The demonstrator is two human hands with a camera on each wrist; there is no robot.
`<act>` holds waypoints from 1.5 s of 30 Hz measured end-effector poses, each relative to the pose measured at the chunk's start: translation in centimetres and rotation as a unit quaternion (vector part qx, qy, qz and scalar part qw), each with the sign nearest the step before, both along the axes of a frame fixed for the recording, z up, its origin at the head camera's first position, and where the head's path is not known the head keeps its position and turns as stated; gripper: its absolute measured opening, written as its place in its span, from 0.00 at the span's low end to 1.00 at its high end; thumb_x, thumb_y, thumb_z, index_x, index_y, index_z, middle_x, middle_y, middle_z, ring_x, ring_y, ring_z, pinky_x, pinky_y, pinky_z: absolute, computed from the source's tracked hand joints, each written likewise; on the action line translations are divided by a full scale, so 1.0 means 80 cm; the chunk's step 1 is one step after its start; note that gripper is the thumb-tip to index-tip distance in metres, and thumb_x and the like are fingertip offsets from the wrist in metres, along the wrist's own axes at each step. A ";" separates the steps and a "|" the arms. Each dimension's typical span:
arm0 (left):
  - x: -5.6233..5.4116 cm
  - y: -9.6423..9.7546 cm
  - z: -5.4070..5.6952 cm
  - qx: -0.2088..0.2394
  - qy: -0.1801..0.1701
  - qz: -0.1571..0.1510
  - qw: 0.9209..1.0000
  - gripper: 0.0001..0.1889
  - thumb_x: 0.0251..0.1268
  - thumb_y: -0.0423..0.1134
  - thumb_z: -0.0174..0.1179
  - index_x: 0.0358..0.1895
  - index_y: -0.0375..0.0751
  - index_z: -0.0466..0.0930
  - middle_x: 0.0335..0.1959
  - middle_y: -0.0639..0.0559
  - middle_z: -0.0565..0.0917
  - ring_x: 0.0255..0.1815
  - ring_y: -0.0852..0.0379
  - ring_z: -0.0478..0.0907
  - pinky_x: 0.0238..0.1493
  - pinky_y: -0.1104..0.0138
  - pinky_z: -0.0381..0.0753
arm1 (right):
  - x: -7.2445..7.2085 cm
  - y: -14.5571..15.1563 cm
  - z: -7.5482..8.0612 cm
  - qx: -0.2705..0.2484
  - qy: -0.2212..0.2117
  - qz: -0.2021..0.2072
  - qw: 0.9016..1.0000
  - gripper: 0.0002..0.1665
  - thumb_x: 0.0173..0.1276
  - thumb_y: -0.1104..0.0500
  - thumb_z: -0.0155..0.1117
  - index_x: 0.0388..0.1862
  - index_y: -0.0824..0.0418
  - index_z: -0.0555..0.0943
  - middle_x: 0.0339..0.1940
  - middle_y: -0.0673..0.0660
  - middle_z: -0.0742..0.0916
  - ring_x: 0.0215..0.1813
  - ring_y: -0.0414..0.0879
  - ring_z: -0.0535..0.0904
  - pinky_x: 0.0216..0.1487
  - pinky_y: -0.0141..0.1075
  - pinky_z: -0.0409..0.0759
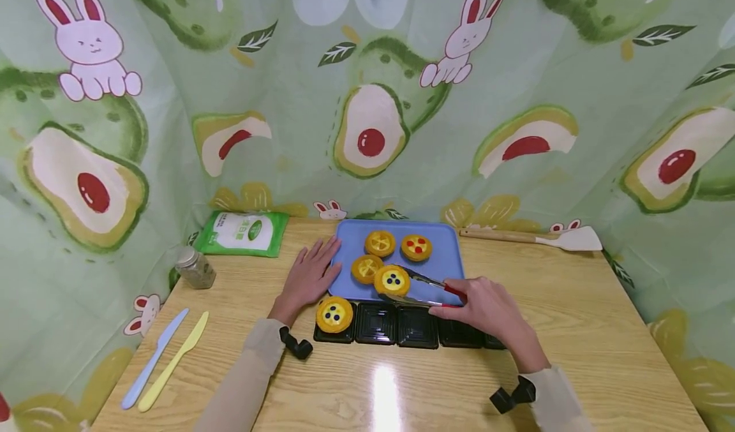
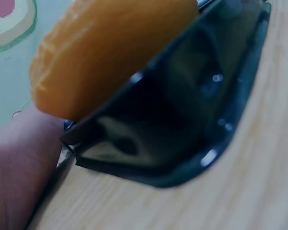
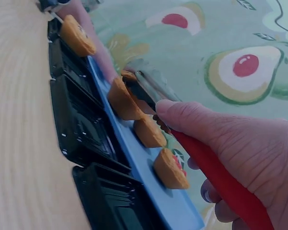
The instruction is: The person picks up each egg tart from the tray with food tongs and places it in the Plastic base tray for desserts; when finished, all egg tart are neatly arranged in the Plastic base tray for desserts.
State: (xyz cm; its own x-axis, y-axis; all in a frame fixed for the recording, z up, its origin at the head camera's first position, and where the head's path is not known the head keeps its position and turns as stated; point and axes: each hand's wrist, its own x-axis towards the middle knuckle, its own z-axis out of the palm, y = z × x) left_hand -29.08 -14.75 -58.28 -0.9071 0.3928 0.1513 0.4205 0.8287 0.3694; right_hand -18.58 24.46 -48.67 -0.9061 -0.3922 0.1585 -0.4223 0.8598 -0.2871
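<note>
My right hand grips metal tongs with red handles. The tongs' arms straddle an egg tart with blue dots on the front part of a blue tray. Fingers outstretched, my left hand rests at the tray's left edge. Behind the straddled tart are two cross-marked tarts and one with red dots. Another blue-dotted tart sits in the leftmost black square container, close to my left wrist; its side fills much of the left wrist view.
A row of black containers lines the tray's front edge. Left are a green-white packet, a shaker jar, a blue knife and a yellow knife. A wooden-handled spatula lies back right, before a printed curtain.
</note>
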 end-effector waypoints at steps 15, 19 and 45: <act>0.001 -0.002 0.000 -0.004 -0.002 0.001 1.000 0.34 0.84 0.62 0.38 0.86 0.56 0.49 0.86 0.59 0.51 0.87 0.46 0.45 0.83 0.43 0.41 | 0.011 -0.014 -0.007 -0.005 -0.017 0.045 0.999 0.33 0.57 0.22 0.70 0.44 0.46 0.88 0.16 0.38 0.66 0.19 0.33 0.58 0.21 0.30 0.53; 0.002 -0.001 0.003 0.000 -0.001 0.000 1.000 0.34 0.85 0.60 0.39 0.86 0.55 0.50 0.86 0.57 0.52 0.87 0.45 0.46 0.83 0.43 0.40 | 0.014 -0.017 -0.008 -0.012 -0.024 0.065 0.998 0.30 0.57 0.23 0.72 0.40 0.45 0.86 0.21 0.41 0.77 0.23 0.33 0.64 0.22 0.29 0.54; -0.002 0.000 -0.005 0.015 0.004 -0.004 1.000 0.34 0.85 0.60 0.39 0.86 0.54 0.50 0.87 0.56 0.52 0.87 0.43 0.46 0.82 0.41 0.40 | 0.015 -0.025 -0.014 0.001 -0.038 0.092 0.995 0.31 0.53 0.25 0.77 0.41 0.47 0.88 0.16 0.37 0.64 0.21 0.31 0.59 0.22 0.29 0.52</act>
State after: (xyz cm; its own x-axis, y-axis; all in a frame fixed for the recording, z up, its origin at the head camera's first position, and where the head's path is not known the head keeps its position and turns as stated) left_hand -29.23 -14.78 -58.68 -0.9026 0.3959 0.1692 0.4302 0.8140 0.3904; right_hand -17.39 22.49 -49.78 -0.8285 -0.5527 0.0903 -0.5494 0.7709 -0.3224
